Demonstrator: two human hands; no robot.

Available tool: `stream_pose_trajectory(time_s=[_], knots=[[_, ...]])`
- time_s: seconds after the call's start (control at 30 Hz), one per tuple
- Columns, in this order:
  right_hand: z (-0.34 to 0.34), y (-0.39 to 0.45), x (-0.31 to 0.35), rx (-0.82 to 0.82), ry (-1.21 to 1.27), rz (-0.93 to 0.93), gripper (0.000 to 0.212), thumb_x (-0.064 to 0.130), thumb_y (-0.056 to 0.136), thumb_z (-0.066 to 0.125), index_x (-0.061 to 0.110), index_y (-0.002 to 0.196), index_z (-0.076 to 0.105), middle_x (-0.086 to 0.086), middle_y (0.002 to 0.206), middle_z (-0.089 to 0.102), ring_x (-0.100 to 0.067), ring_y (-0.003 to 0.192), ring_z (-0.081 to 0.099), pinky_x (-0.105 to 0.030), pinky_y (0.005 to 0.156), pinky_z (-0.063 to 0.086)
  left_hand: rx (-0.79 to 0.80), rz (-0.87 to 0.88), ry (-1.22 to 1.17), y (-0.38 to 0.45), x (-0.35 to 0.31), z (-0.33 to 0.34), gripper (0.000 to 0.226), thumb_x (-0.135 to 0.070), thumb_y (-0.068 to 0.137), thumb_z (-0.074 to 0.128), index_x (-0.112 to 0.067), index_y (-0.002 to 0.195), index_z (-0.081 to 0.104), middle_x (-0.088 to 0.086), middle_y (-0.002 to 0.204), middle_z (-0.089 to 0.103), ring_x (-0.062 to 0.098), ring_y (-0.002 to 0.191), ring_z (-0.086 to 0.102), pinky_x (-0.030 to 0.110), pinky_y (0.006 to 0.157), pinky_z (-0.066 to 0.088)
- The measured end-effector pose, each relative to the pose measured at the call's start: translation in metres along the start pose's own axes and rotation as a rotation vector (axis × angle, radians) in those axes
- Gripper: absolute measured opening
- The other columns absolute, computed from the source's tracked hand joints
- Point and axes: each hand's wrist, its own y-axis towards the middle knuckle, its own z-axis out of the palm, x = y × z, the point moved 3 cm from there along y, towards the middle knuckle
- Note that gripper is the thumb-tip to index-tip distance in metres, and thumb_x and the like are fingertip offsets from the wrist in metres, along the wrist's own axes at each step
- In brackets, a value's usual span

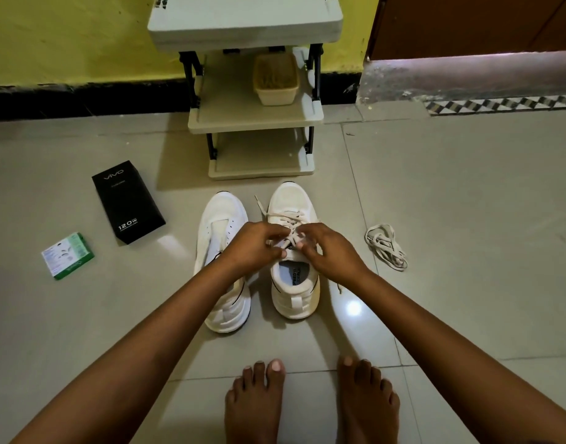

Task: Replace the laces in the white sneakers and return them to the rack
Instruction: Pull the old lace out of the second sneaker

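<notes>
A: Head view, go. Where are the sneakers?

B: Both on the tiled floor [435, 193], side by side, toes toward the rack [256, 120]. Right sneaker [296, 283] sits straight, heel toward the bare feet [310, 402]. Left sneaker [224, 225] just beside it, tongue open, eyelets look unlaced.

A: Hands?

B: Both over the right sneaker's upper eyelets. Left hand [252, 248] has fingers curled, pinching the lace [288, 219] near the tongue. Right hand [329, 248] also curled, fingertips pinching the same lace from the other side. The two hands nearly touch. Left forearm crosses over the left sneaker.

A: Lace status?

B: Beige lace crisscrossed over the front eyelets of the right sneaker, one loose end sticking out toward the toe on its left side. Exact eyelet being worked on, cannot tell, fingers cover it.

A: Other lace?

B: Loose bundle of lace [385, 246] on the floor, right of the right sneaker, apart from it.

A: Rack contents?

B: Three cream shelves, black posts. Middle shelf carries a beige tub [276, 94] on its right side. Bottom shelf shows nothing I can make out.

A: Clutter?

B: Black box [128, 203] printed "vivo" and "120W" on the floor left of the sneakers. Small green-and-white box [67, 256] further left, nearer the camera. Yellow wall [67, 36] behind the rack.
</notes>
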Motion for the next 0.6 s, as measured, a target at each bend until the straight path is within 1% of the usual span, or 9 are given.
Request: stream_pose_trajectory(time_s=[0.03, 0.1, 0.17, 0.23, 0.27, 0.33, 0.43, 0.5, 0.6], knots=[[0.0, 0.003, -0.006, 0.032, -0.042, 0.04, 0.037, 0.03, 0.098, 0.045, 0.01, 0.129, 0.052, -0.009, 0.13, 0.054, -0.026, 0.117, 0.051, -0.031, 0.089, 0.04, 0.0, -0.003, -0.008, 0.0, 0.001, 0.0, 0.049, -0.009, 0.079, 0.072, -0.011, 0.126, 0.059, 0.007, 0.127, 0.061, 0.018, 0.116, 0.057, 0.019, 0.095, 0.037], [-0.004, 0.005, -0.017, 0.017, -0.113, 0.111, 0.042, 0.032, 0.099, 0.041, 0.007, 0.132, 0.047, -0.013, 0.135, 0.049, -0.03, 0.124, 0.046, -0.033, 0.093, 0.038, 0.005, -0.007, -0.027, 0.0, 0.005, 0.001, 0.05, -0.011, 0.08, 0.072, -0.011, 0.128, 0.057, 0.006, 0.13, 0.059, 0.017, 0.12, 0.054, 0.018, 0.096, 0.036], [-0.01, 0.001, -0.02, -0.104, -0.13, 0.145, 0.043, 0.029, 0.097, 0.046, 0.008, 0.135, 0.045, -0.014, 0.137, 0.045, -0.03, 0.123, 0.046, -0.033, 0.094, 0.038, 0.006, -0.011, -0.034, -0.001, 0.008, 0.002, 0.052, -0.013, 0.079, 0.073, -0.012, 0.129, 0.056, 0.005, 0.133, 0.056, 0.017, 0.123, 0.051, 0.019, 0.1, 0.034], [-0.016, -0.008, -0.011, -0.29, -0.097, 0.054, 0.04, 0.025, 0.091, 0.055, 0.008, 0.127, 0.053, -0.014, 0.126, 0.051, -0.03, 0.11, 0.053, -0.033, 0.084, 0.043, -0.004, -0.01, -0.035, 0.0, 0.01, 0.003, 0.053, -0.014, 0.078, 0.074, -0.012, 0.128, 0.057, 0.005, 0.133, 0.057, 0.017, 0.124, 0.05, 0.016, 0.098, 0.032], [-0.015, -0.011, -0.003, -0.317, -0.114, -0.037, 0.037, 0.025, 0.086, 0.058, 0.008, 0.119, 0.058, -0.014, 0.117, 0.054, -0.03, 0.1, 0.057, -0.033, 0.077, 0.045, -0.01, -0.011, -0.032, 0.0, 0.011, 0.003, 0.053, -0.014, 0.077, 0.075, -0.012, 0.127, 0.058, 0.005, 0.132, 0.057, 0.017, 0.124, 0.051, 0.016, 0.097, 0.032], [-0.005, -0.014, 0.009, -0.245, -0.25, -0.221, 0.028, 0.022, 0.078, 0.067, 0.009, 0.102, 0.064, -0.013, 0.099, 0.06, -0.03, 0.083, 0.06, -0.033, 0.063, 0.048, -0.009, -0.016, -0.022, 0.001, 0.011, 0.003, 0.053, -0.015, 0.076, 0.076, -0.011, 0.126, 0.059, 0.006, 0.129, 0.059, 0.018, 0.122, 0.052, 0.016, 0.096, 0.033], [0.003, -0.01, 0.019, -0.199, -0.462, -0.31, 0.023, 0.016, 0.064, 0.08, 0.012, 0.082, 0.067, -0.008, 0.073, 0.061, -0.028, 0.058, 0.058, -0.028, 0.044, 0.043, 0.014, -0.021, -0.006, 0.003, 0.011, 0.002, 0.053, -0.015, 0.076, 0.076, -0.01, 0.125, 0.06, 0.007, 0.128, 0.06, 0.017, 0.121, 0.053, 0.015, 0.095, 0.033], [0.002, -0.006, 0.025, -0.212, -0.585, -0.366, 0.027, 0.017, 0.056, 0.085, 0.011, 0.075, 0.067, -0.006, 0.064, 0.059, -0.026, 0.049, 0.056, -0.023, 0.04, 0.038, 0.051, -0.017, 0.013, 0.003, 0.012, 0.001, 0.052, -0.016, 0.077, 0.075, -0.012, 0.127, 0.058, 0.006, 0.13, 0.059, 0.017, 0.123, 0.052, 0.016, 0.096, 0.032], [0.002, -0.007, 0.031, -0.224, -0.692, -0.418, 0.03, 0.012, 0.049, 0.087, 0.01, 0.07, 0.065, -0.005, 0.059, 0.057, -0.023, 0.045, 0.054, -0.022, 0.038, 0.034, 0.117, 0.001, 0.068, 0.003, 0.014, 0.0, 0.05, -0.021, 0.083, 0.069, -0.015, 0.131, 0.055, 0.003, 0.134, 0.056, 0.016, 0.126, 0.048, 0.014, 0.094, 0.029]])
